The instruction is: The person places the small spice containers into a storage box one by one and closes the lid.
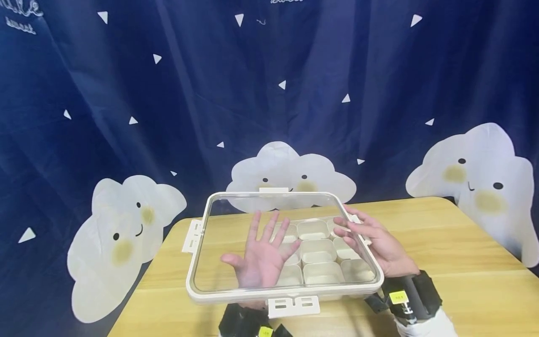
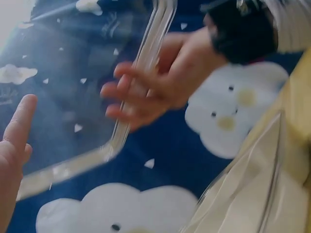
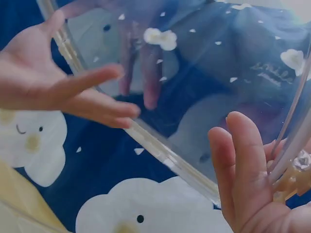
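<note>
A clear rectangular lid (image 1: 332,293) with a white rim and side clips is held up at a tilt. Under it on the table stands a container (image 1: 323,273) of several cream compartments, seen through the lid. My right hand (image 1: 383,245) grips the lid's right edge, its fingers showing through the clear panel. Behind the panel my left hand (image 1: 263,257) is spread, palm towards the head camera and fingers apart. In the right wrist view, the left hand (image 3: 53,80) is at the lid's opposite edge; whether its palm supports the lid cannot be told.
The wooden table (image 1: 459,248) extends on both sides of the container. Behind it hangs a dark blue curtain (image 1: 311,112) with white clouds and triangles. Dark straps (image 1: 410,295) wrap the wrists.
</note>
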The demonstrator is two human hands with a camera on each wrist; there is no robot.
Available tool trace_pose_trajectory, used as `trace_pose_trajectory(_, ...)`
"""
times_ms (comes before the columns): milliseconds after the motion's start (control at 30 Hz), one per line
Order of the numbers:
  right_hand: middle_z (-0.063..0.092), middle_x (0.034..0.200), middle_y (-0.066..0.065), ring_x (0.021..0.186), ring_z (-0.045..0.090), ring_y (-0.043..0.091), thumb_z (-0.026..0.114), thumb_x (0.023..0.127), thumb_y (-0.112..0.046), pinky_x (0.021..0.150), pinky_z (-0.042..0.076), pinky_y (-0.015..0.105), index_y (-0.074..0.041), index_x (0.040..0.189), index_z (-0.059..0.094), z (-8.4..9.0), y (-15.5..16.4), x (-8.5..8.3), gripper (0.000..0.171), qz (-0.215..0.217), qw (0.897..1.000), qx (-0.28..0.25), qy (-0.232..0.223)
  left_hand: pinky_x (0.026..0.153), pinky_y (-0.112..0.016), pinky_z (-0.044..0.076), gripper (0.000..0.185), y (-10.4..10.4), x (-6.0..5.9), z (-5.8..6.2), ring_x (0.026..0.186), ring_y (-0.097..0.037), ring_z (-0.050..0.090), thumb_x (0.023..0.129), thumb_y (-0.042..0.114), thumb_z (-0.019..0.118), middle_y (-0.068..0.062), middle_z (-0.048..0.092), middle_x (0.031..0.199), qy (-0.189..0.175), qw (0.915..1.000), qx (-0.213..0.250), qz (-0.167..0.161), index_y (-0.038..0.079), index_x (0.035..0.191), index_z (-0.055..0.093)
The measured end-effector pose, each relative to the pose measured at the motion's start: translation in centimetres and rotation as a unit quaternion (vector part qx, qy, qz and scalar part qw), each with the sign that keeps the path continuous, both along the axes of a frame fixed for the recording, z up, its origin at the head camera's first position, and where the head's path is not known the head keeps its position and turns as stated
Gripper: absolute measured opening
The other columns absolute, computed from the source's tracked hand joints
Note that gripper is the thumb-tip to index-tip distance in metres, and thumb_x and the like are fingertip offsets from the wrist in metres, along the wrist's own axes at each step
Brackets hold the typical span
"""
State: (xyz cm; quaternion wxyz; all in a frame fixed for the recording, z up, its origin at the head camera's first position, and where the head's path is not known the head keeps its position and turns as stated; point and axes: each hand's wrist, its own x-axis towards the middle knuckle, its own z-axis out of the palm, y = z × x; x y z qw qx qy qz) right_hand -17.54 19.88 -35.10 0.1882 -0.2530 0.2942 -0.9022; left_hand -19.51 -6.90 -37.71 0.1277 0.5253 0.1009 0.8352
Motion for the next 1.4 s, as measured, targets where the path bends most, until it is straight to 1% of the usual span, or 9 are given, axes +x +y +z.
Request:
trace_pose_trajectory(233,0.052,0.131,0.019,0.115,0.06,0.03,0.017,0.102,0.007,0.089,0.049,0.03,-0.009,0.147,0.037,0.6,2.3,0.3,0.052,0.05,0.996,-0.06,0.034,0.113,-0.057,0.011,0.06,-2.7,0.0,1.2,0.146,-0.035,0.005,0.098,0.018,0.047,-0.017,0.015,0.158,-0.096,0.9945,0.043,0.002,0.014,0.152,0.022)
trace_pose_trajectory(367,0.052,0.131,0.02,0.116,0.059,0.032,0.014,0.102,0.006,0.09,0.049,0.032,-0.009,0.148,0.037,0.6,3.9,0.3,0.052,0.045,0.996,-0.06,0.041,0.116,-0.048,-0.003,0.064,-4.6,0.4,2.0,0.147,-0.028,0.002,0.099,0.035,0.044,-0.015,0.019,0.158,-0.175,0.9803,0.091,-0.003,0.002,0.15,0.025)
trace_pose_trajectory(467,0.053,0.13,0.021,0.116,0.059,0.033,0.015,0.102,0.006,0.089,0.05,0.033,-0.009,0.148,0.037,0.3,4.9,0.3,0.052,0.024,0.997,-0.048,0.047,0.116,-0.041,-0.005,0.07,-5.6,0.6,2.5,0.147,-0.022,-0.006,0.103,0.045,0.025,-0.012,0.001,0.161,-0.193,0.9771,0.08,0.039,-0.001,0.153,0.007)
trace_pose_trajectory(600,0.054,0.129,0.021,0.114,0.06,0.034,0.016,0.102,0.007,0.088,0.05,0.033,-0.009,0.148,0.035,-0.3,5.5,-0.2,0.053,0.002,0.998,-0.033,0.056,0.117,-0.039,0.005,0.065,-6.0,0.7,2.7,0.146,-0.024,-0.013,0.102,0.038,0.003,-0.014,-0.019,0.159,-0.18,0.9725,-0.011,0.148,-0.002,0.149,-0.018)
trace_pose_trajectory(733,0.054,0.129,0.02,0.114,0.06,0.034,0.013,0.102,0.007,0.088,0.05,0.033,-0.005,0.141,0.041,-1.1,5.7,-1.1,0.049,0.013,0.998,-0.037,0.042,0.115,-0.036,0.015,0.057,-5.7,0.4,2.4,0.146,-0.028,-0.009,0.103,0.011,0.016,-0.019,-0.015,0.159,-0.218,0.9514,-0.066,0.207,-0.005,0.149,-0.014)
trace_pose_trajectory(900,0.06,0.127,0.018,0.112,0.062,0.031,0.014,0.104,0.001,0.087,0.051,0.03,0.004,0.119,0.059,-1.9,5.8,-1.9,0.047,0.011,0.999,-0.044,0.005,0.11,-0.033,0.027,0.069,-4.9,-0.7,1.5,0.147,-0.03,0.004,0.088,-0.019,0.024,-0.02,-0.003,0.16,-0.268,0.9132,-0.133,0.276,-0.006,0.15,-0.003)
trace_pose_trajectory(1067,0.066,0.116,0.017,0.103,0.067,0.027,0.024,0.104,0.002,0.083,0.053,0.027,0.003,0.107,0.062,-2.8,5.8,-2.4,0.038,-0.072,0.997,0.002,-0.028,0.107,-0.03,0.033,0.08,-4.3,-1.9,0.2,0.146,-0.032,0.011,0.077,-0.029,0.028,-0.022,0.005,0.159,-0.289,0.8828,-0.181,0.323,-0.007,0.15,0.003)
trace_pose_trajectory(1200,0.069,0.104,0.013,0.093,0.069,0.018,0.036,0.102,0.002,0.077,0.054,0.022,-0.001,0.103,0.055,-3.7,5.4,-2.6,0.019,-0.172,0.978,0.101,-0.056,0.107,-0.03,0.033,0.081,-4.2,-2.5,-1.1,0.145,-0.034,0.012,0.075,-0.03,0.029,-0.025,0.006,0.158,-0.304,0.869,-0.199,0.336,-0.009,0.149,0.005)
trace_pose_trajectory(1400,0.072,0.094,-0.002,0.086,0.066,0.007,0.056,0.097,-0.006,0.073,0.05,0.02,-0.009,0.098,0.058,-4.6,4.7,-3.0,0.005,-0.308,0.903,0.29,-0.069,0.11,-0.032,0.028,0.078,-4.5,-3.4,-2.7,0.146,-0.034,0.007,0.076,-0.029,0.028,-0.026,0.002,0.158,-0.305,0.8602,-0.223,0.342,-0.011,0.148,0.004)
